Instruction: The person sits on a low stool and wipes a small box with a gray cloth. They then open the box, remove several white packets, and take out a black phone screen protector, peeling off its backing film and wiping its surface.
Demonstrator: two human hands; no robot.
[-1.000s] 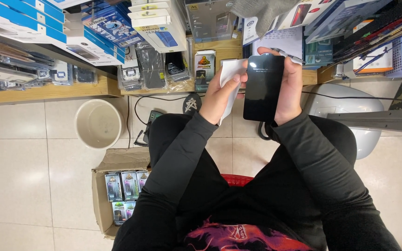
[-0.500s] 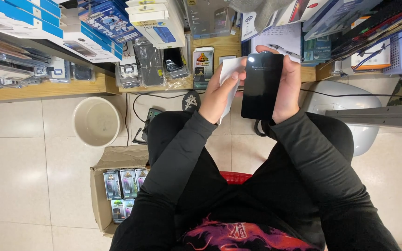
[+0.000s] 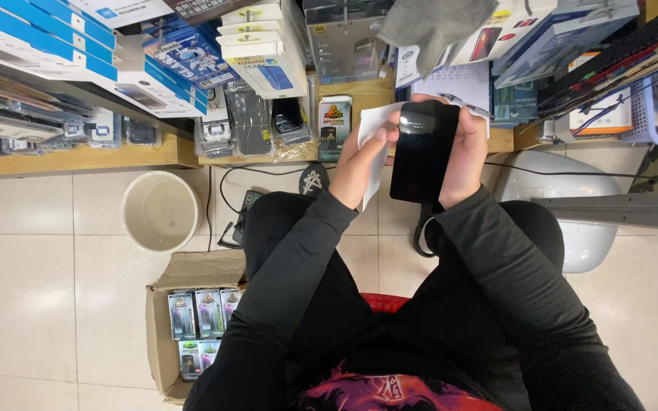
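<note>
My right hand (image 3: 468, 156) grips a black phone (image 3: 423, 151) upright by its right edge, its dark screen facing me. My left hand (image 3: 358, 164) holds a white wipe (image 3: 375, 129) against the phone's left edge, thumb near the upper corner. Both hands are raised in front of the wooden shelf, above my knees in black trousers. I sit on a red stool (image 3: 387, 302), of which only a sliver shows.
A wooden shelf (image 3: 78, 158) carries boxed phone accessories and cases. On the tiled floor stand a white bucket (image 3: 160, 211), an open cardboard box (image 3: 163, 335) of small packages, a black cable, and a white rounded appliance (image 3: 573, 205) at right.
Both hands have stayed together on the phone and shifted slightly left in the view; the wipe remains at the phone's left edge.
</note>
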